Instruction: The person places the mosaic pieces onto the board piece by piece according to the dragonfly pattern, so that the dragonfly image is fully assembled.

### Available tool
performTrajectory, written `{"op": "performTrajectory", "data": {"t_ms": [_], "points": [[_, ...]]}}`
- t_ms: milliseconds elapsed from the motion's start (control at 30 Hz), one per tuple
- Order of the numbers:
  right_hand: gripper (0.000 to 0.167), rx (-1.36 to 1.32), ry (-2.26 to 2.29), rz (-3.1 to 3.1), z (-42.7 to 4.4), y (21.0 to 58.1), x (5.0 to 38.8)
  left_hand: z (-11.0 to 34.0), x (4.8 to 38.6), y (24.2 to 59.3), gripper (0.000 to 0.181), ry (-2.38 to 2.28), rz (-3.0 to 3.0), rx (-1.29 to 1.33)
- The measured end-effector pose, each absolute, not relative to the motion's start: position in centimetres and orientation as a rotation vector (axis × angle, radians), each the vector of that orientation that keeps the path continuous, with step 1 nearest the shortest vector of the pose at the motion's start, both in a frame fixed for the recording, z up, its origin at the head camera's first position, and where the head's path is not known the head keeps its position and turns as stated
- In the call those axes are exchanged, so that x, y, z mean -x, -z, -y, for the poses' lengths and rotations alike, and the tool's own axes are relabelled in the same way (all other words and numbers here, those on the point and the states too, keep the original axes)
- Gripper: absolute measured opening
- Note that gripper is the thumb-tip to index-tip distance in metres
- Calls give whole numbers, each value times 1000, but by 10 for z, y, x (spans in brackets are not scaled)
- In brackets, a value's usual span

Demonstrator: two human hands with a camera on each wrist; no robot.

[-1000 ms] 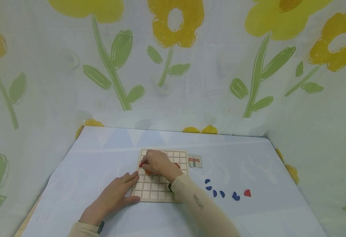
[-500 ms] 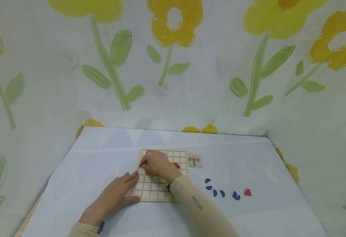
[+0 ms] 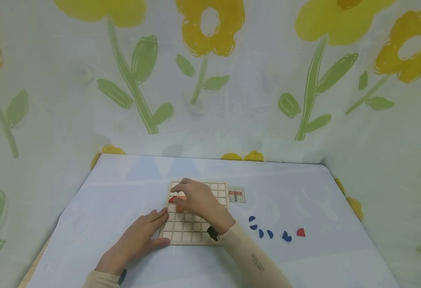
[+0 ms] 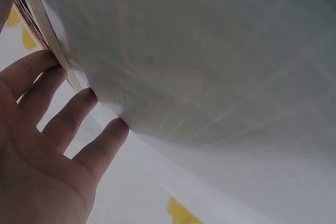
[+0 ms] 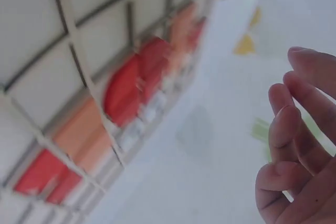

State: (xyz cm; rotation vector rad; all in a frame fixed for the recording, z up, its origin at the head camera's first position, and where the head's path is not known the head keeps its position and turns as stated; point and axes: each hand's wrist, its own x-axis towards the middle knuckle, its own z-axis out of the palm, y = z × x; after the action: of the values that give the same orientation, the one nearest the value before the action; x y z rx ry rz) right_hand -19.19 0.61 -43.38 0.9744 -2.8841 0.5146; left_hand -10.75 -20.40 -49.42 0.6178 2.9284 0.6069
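The wooden grid board (image 3: 187, 236) lies on the table; my left hand (image 3: 138, 238) rests at its left edge with fingers and thumb spread, and in the left wrist view its fingertips touch the board's side. My right hand (image 3: 198, 199) hovers over the board's upper left part, its fingers loosely bent and apart with nothing between them. Beside its thumb, a red piece (image 3: 172, 199) sits in the left column, next to orange pieces (image 3: 180, 207). In the right wrist view, red pieces (image 5: 126, 90) and orange pieces (image 5: 84, 132) lie in a row of cells.
A small card with a printed grid pattern (image 3: 237, 195) lies beside the board's right edge. Several blue pieces (image 3: 261, 233) and one red piece (image 3: 301, 232) are scattered on the table (image 3: 325, 256) to the right. A flowered cloth (image 3: 253, 100) hangs behind.
My right hand has let go of the red piece at the left column and lifted slightly to the right, its fingers parting. My left hand has stayed at the board's edge.
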Motion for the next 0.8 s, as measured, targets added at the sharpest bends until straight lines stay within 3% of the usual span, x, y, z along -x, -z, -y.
{"op": "performTrajectory", "data": {"t_ms": [333,800], "points": [[29,-949,-699,2651,-47,395,161,201,110,496,84,-596,-2912,-542],[28,-823,-747,2425,-119,399,142,200,108,494,85,-598,-2915,-534]]}}
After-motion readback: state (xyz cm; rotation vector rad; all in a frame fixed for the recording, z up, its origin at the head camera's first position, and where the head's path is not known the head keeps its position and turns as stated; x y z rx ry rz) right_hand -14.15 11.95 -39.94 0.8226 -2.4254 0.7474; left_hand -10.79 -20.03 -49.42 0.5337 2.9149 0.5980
